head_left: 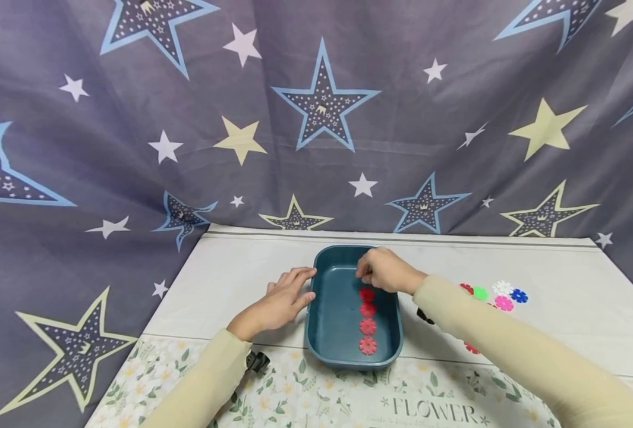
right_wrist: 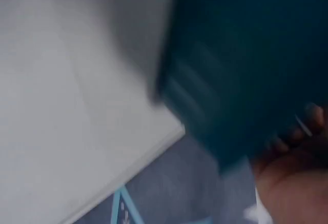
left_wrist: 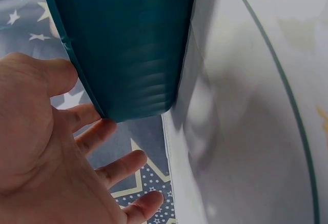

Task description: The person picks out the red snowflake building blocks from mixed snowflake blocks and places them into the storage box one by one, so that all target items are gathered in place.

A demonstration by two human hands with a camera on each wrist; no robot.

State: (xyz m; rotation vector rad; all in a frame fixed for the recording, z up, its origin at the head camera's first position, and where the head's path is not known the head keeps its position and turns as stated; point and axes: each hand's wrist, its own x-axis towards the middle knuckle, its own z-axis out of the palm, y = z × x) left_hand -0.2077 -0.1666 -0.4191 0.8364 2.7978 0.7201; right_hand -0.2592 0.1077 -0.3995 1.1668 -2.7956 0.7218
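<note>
A dark teal plastic basin stands on the table with several red notched discs in a row along its right side. My left hand touches the basin's left rim, fingers spread and mostly straight. In the left wrist view, the thumb and nearest fingers meet the rim. My right hand reaches over the far right wall, fingers curled and pointing down inside, just beyond the row. Whether anything sits between those fingertips is hidden. The right wrist view is blurred and dark, showing the curled fingers by the rim.
Right of the basin lie several loose notched discs, among them a green disc, a white disc, a blue disc and a pink disc. My right forearm partly covers this group. A star-patterned curtain hangs behind the table.
</note>
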